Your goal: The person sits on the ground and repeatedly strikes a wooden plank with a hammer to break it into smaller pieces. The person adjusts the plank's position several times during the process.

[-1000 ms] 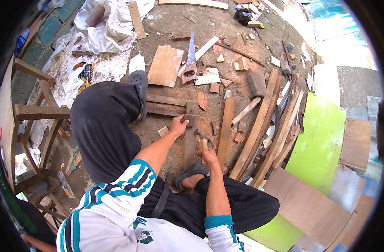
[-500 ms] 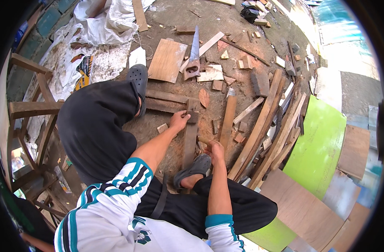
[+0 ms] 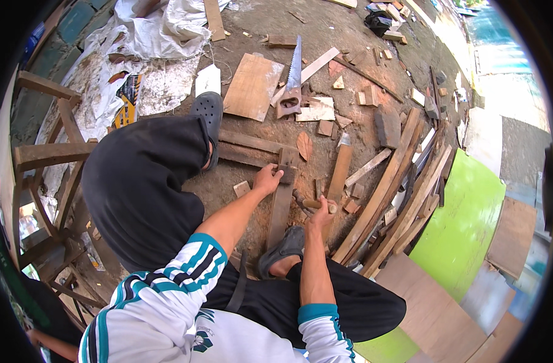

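Observation:
My left hand [image 3: 268, 179] is closed, fingertips pinching a small dark wood block [image 3: 286, 175] on top of an upright-running plank [image 3: 280, 212]. That plank meets a crosswise wooden piece [image 3: 249, 141] near its far end, the two forming a corner on the ground. My right hand [image 3: 319, 214] is wrapped around the wooden handle of a hammer [image 3: 331, 208], just right of the plank. The hammer's dark head, partly blurred, seems to lie left of the hand, close to the plank. My right shoe [image 3: 282, 251] sits beside the plank's near end.
A handsaw [image 3: 293, 78] and a square plywood piece [image 3: 252, 88] lie ahead. To the right are another plank [image 3: 339, 175], long stacked timbers [image 3: 385, 181] and a green board [image 3: 461, 212]. Wood scraps litter the ground. A wooden frame [image 3: 52, 154] stands at the left.
The view has shifted, so the scene sits further right. My right hand has risen slightly and the hammer has turned, its handle end now showing right of the hand. My left hand keeps its hold.

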A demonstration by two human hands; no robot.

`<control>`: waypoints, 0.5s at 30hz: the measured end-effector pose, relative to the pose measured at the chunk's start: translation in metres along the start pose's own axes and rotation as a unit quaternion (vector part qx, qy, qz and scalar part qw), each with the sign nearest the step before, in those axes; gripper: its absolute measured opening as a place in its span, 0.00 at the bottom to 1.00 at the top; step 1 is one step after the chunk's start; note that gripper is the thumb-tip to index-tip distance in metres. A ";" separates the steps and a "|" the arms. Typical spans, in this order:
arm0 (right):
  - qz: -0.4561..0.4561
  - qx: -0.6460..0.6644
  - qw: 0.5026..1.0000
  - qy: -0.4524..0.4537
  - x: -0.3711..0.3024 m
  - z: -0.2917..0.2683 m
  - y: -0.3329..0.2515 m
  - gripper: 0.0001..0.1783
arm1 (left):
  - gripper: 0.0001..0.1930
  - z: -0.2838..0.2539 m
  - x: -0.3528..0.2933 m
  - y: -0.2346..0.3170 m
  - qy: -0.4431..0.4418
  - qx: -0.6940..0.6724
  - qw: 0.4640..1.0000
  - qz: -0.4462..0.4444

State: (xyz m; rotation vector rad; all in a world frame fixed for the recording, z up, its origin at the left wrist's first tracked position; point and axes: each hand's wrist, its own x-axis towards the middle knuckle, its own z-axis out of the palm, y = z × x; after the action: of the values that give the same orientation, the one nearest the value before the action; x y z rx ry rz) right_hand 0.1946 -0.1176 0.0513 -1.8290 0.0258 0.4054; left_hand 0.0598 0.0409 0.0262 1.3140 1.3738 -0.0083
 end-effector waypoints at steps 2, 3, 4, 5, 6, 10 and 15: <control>-0.054 0.062 0.997 -0.014 0.003 0.001 -0.030 0.20 | 0.27 0.003 0.001 0.000 0.003 0.009 1.000 0.014; -0.061 0.107 0.992 -0.035 0.014 -0.006 -0.046 0.21 | 0.27 0.006 0.000 0.001 0.003 0.007 1.000 0.022; -0.070 0.152 0.984 -0.056 0.021 -0.010 -0.060 0.23 | 0.27 0.010 0.000 0.002 0.002 0.004 1.000 0.030; -0.076 0.172 0.978 -0.094 0.020 -0.004 -0.077 0.25 | 0.27 0.012 0.000 0.003 0.001 -0.002 0.999 0.036; -0.078 0.192 0.969 -0.137 0.016 0.008 -0.095 0.26 | 0.26 0.008 -0.002 -0.002 0.006 -0.008 0.999 0.036; -0.051 0.135 0.950 -0.278 -0.001 0.052 -0.137 0.32 | 0.26 0.000 -0.002 -0.009 -0.002 -0.050 0.999 0.010; -0.003 0.083 0.945 -0.317 0.008 0.087 -0.129 0.35 | 0.26 0.000 -0.002 0.000 -0.014 -0.041 0.999 0.031</control>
State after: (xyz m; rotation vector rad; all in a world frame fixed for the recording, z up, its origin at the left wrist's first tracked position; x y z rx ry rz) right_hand 0.2087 0.0034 0.1482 -1.4626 -0.3783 0.9434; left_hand 0.0589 0.0394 0.0275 1.2818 1.2972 0.0711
